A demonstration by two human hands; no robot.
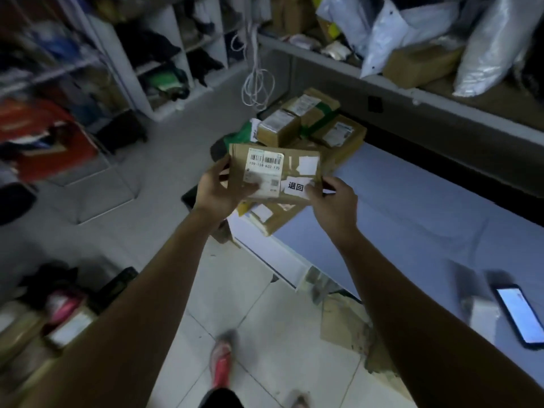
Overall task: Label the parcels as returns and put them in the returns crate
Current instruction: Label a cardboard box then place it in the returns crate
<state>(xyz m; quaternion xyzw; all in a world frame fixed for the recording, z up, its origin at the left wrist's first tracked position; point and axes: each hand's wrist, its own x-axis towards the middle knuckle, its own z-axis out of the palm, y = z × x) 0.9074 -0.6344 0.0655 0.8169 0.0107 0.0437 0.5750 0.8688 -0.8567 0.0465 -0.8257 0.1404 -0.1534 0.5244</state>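
Nearest thing is a red shoe (221, 363) on the tiles, just off the near corner of the blue table (412, 219). A lit phone (518, 315) lies on the table's near right end.

Further along, above the table's left edge, both hands hold one flat brown parcel (273, 172) clear of the tabletop. The left hand (216, 188) grips its left end, thumb on top by the barcode label (265, 163), fingers curled under. The right hand (335, 201) pinches the right end, with its thumb on the white return sticker (295, 187).

Another box (270, 216) lies on the table right below it. At the table's far left corner there's a pile of parcels (309, 122). Beyond the table, white poly bags (412, 30) sit on a shelf.
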